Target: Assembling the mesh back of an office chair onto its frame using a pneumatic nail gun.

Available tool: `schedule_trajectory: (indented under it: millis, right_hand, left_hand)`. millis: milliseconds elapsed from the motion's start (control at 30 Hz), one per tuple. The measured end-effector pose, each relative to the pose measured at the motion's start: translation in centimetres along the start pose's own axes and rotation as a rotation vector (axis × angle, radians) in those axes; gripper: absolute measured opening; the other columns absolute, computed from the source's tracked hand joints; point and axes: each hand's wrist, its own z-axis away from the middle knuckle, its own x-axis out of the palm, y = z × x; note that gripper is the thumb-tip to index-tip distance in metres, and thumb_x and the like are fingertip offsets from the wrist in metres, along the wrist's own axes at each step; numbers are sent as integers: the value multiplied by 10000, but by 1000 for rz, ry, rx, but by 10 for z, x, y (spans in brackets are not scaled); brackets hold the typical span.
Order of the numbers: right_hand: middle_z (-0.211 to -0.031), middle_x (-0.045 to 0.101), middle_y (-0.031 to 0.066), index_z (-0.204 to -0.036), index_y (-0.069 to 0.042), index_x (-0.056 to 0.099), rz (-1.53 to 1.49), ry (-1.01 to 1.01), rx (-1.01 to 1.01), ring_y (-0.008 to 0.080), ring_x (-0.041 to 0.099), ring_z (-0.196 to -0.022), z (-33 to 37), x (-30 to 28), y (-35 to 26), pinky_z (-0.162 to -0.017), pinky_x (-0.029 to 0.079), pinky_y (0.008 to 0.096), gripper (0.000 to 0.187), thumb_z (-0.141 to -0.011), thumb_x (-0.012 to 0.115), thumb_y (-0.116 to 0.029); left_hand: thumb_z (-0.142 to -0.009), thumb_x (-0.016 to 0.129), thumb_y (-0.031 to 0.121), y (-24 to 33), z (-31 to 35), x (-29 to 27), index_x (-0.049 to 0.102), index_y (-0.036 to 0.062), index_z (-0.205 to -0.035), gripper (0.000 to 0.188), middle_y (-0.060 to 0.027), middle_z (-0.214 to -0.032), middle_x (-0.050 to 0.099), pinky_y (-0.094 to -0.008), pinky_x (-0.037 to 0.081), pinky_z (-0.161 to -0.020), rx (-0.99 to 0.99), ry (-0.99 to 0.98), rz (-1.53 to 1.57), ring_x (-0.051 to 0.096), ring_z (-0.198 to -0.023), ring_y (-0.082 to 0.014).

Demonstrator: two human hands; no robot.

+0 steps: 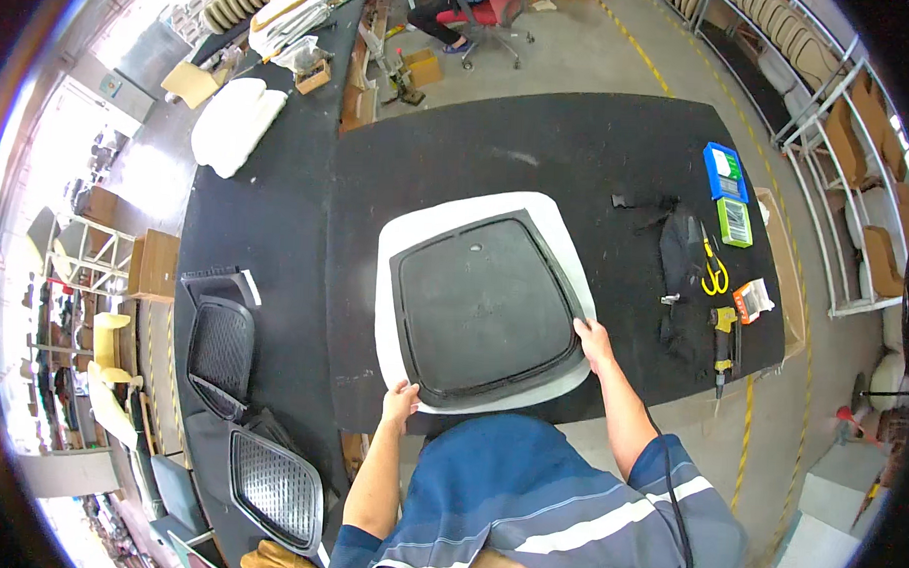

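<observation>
- The square black plastic seat pan (486, 310) is lying flat on the white foam seat cushion (406, 232), and both are resting at the centre of the black felt-covered tabletop (579, 148).
- The white foam seat cushion is showing as a pale border around the pan, widest at 9 o'clock and 12 o'clock.
- The left hand (400, 402) is gripping the stack at its 7 o'clock corner, fingers curled closed over the edge of the cushion and pan.
- The right hand (595, 341) is gripping the stack at its 4 o'clock corner, fingers closed on the rim of the black plastic seat pan.
- The yellow-handled scissors (713, 273) are lying on a black fabric piece (681, 262) at 3 o'clock from the pan, well apart from the right hand.
- The blue flat box (726, 171) and the green flat box (735, 222) are lying just beside each other at 2 o'clock from the pan.
- The small orange-and-white packet (754, 299) is lying near the scissors, toward the tabletop edge.
- The yellow-and-black powered hand tool (723, 343) is lying at 4 o'clock from the pan, near the tabletop edge.
- Two black mesh chair backs (222, 351) (277, 488) are lying at 8 o'clock from the pan, on the adjoining dark tabletop.
- A white foam pad (235, 121) is lying at 10 o'clock, well apart.
</observation>
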Motion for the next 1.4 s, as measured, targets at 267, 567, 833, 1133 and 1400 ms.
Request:
schedule_trajectory:
  millis: [267,567,833,1133,1400]
  right_hand:
    - [-1249,600,132,-1347,10,481,-168,3,12,216,567,-1122,-1,3,-8,-969,435,352,660,-871,701,-390]
    - [-1224,594,91,-1373,31,450,-289,-243,-327,158,555,-1095,44,-3,-91,-975,427,301,765,-780,806,-294]
    - [-1234,595,89,-1373,34,448,-358,-239,-426,175,556,-1104,62,-3,-109,-1002,411,309,775,-774,813,-299]
    - [-1166,626,141,-1294,29,476,-147,-67,-89,217,601,-1059,26,23,-19,-940,471,343,655,-779,792,-224]
    - [-1096,650,122,-1261,16,505,-38,33,-265,195,623,-977,41,33,-52,-898,489,328,584,-763,774,-127]
  left_hand:
    - [-862,711,228,17,24,11,502,74,-1294,504,-25,-999,638,-299,518,-691,-8,-166,195,602,-827,-132]
    - [-813,709,44,63,87,10,467,46,-1324,565,-92,-1202,601,-387,453,-976,421,-200,435,571,-1109,-234]
    - [-824,676,0,73,103,3,435,54,-1364,594,-93,-1297,544,-386,400,-1039,569,-242,544,519,-1187,-238]
    - [-804,764,190,22,16,29,376,137,-1403,716,-89,-1273,557,-487,392,-931,104,-55,315,522,-1144,-239]
    - [-795,754,99,32,20,30,374,39,-1406,722,-123,-1271,564,-384,394,-1010,301,12,372,524,-1169,-233]
